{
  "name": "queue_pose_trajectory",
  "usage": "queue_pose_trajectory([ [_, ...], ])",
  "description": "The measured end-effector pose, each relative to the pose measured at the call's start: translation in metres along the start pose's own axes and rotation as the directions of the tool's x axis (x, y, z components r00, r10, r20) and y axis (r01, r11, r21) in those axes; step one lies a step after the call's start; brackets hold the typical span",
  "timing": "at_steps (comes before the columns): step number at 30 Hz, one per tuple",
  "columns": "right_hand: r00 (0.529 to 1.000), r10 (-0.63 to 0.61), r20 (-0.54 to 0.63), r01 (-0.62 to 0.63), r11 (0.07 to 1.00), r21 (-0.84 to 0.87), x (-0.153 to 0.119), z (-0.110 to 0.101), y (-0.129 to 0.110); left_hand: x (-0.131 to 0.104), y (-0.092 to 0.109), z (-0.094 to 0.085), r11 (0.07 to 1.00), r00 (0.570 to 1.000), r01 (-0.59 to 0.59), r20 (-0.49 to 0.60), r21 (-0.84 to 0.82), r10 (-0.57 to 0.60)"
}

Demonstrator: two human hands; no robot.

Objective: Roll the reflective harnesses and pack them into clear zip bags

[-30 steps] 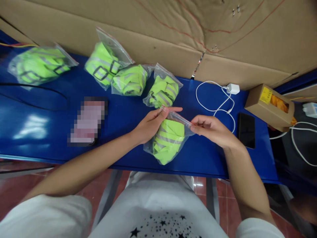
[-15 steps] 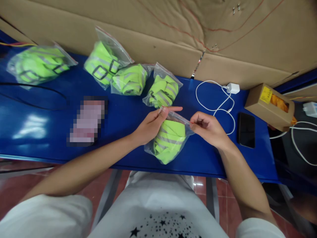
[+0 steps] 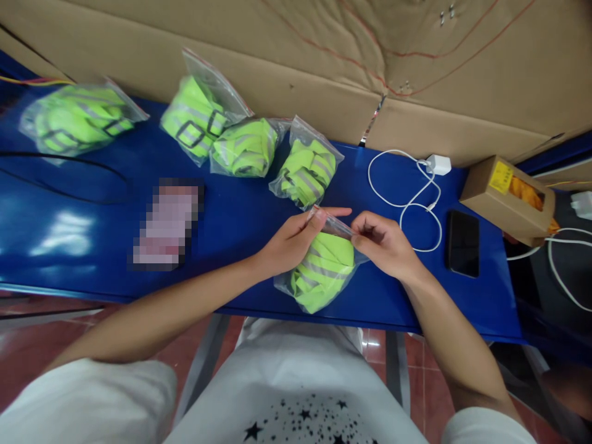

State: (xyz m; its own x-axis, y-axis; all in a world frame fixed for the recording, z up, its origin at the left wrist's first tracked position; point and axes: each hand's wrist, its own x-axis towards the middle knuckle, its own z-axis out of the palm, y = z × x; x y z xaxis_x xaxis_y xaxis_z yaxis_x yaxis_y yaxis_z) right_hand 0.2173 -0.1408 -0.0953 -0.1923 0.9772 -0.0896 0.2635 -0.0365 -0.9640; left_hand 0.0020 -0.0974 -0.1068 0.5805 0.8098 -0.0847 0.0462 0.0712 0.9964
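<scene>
A clear zip bag (image 3: 324, 271) packed with folded neon-yellow reflective strap lies at the front of the blue table. My left hand (image 3: 296, 240) grips the bag's top edge at its left end, thumb on top and index finger stretched out. At the other end of that edge, my right hand (image 3: 382, 240) pinches the seal between thumb and curled fingers. Just behind it sits another bagged reflective strap (image 3: 308, 172). Farther left are more such bags: one touching its neighbour (image 3: 245, 151), one with black buckles (image 3: 194, 123), and one at the far left (image 3: 78, 120).
A phone-like pixelated object (image 3: 166, 225) lies on the left of the blue table (image 3: 231, 246). To the right are a white cable (image 3: 402, 205) with a charger (image 3: 438, 164), a black phone (image 3: 463, 243) and a cardboard box (image 3: 490, 185). A brown covered panel (image 3: 277, 80) borders the back.
My right hand has slid slightly left along the bag's top edge, and my left hand has shifted a little right and down. The hands are closer together.
</scene>
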Motion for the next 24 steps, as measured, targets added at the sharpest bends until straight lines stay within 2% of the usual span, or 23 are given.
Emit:
queue_pose_trajectory([
  [8,0.998,-0.012,0.056,0.012,1.0,0.002,0.0,0.0,0.002,-0.003,-0.001,0.003,0.999,0.999,0.024,0.044,0.027,-0.025],
  [13,1.0,0.001,0.027,-0.002,1.0,0.013,0.0,0.005,0.004,-0.003,-0.001,0.007,0.997,0.998,-0.046,0.054,0.067,0.042],
  [18,0.999,0.008,0.032,-0.008,1.0,0.01,0.0,0.009,0.005,-0.004,-0.006,0.01,1.0,0.999,0.0,0.047,0.015,0.0],
  [24,1.0,0.015,0.018,-0.015,1.0,-0.003,0.0,0.011,0.002,-0.005,-0.005,0.01,0.998,0.988,0.024,0.155,-0.06,-0.014],
])
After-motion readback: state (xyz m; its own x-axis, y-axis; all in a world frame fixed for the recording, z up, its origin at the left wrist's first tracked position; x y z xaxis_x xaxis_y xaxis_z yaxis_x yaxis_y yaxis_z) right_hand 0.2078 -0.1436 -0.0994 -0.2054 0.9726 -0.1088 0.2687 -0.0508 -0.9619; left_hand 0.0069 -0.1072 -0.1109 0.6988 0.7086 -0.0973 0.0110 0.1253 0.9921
